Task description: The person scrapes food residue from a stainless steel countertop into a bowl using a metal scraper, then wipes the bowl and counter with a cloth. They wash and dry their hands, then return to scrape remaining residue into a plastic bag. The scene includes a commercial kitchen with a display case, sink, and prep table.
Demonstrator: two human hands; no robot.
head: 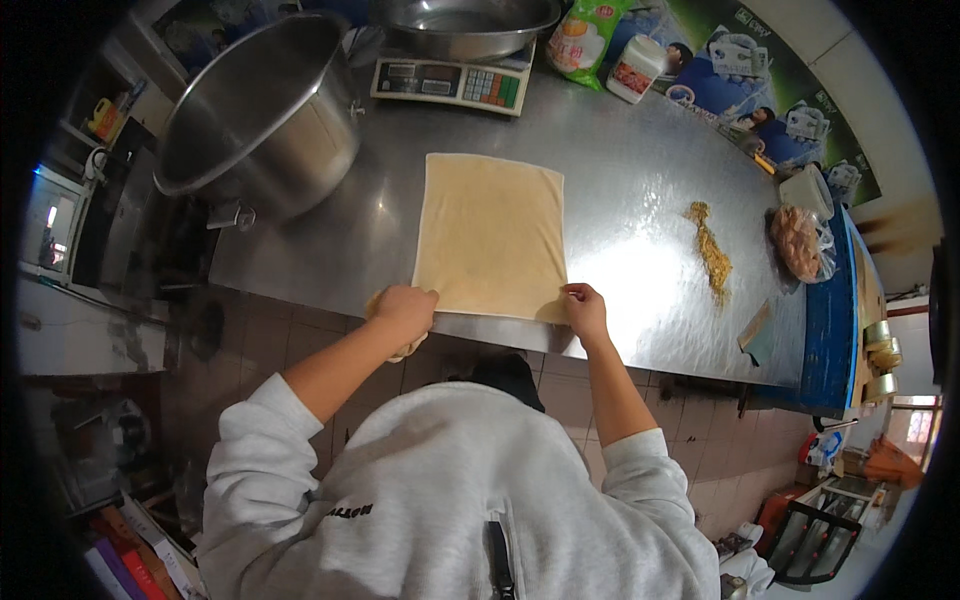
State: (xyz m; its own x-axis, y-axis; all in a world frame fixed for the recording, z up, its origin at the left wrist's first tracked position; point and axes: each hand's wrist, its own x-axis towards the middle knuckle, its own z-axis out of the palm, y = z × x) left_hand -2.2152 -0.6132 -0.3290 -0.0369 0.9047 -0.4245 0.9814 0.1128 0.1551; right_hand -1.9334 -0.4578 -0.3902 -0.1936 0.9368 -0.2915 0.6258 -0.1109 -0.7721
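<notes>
A square beige cloth (491, 236) with a pale edge lies spread flat on a stainless-steel table (315, 255), close to its front edge. My left hand (405, 311) is at the cloth's near left corner, its fingers closed around a bunched cream-coloured cloth (406, 349) that shows below the palm. Whether this bunch is a separate piece is hidden by the hand. At the near right corner, my right hand (586, 311) pinches the edge of the spread cloth between thumb and fingers.
Behind on the left stands a large steel pot (300, 142). A steel basin (472, 37) sits on a digital scale (450, 82), with a green bag (585, 41) and a white jar (637, 69) beside it. Yellow crumbs (711, 255) and a filled plastic bag (802, 241) lie right.
</notes>
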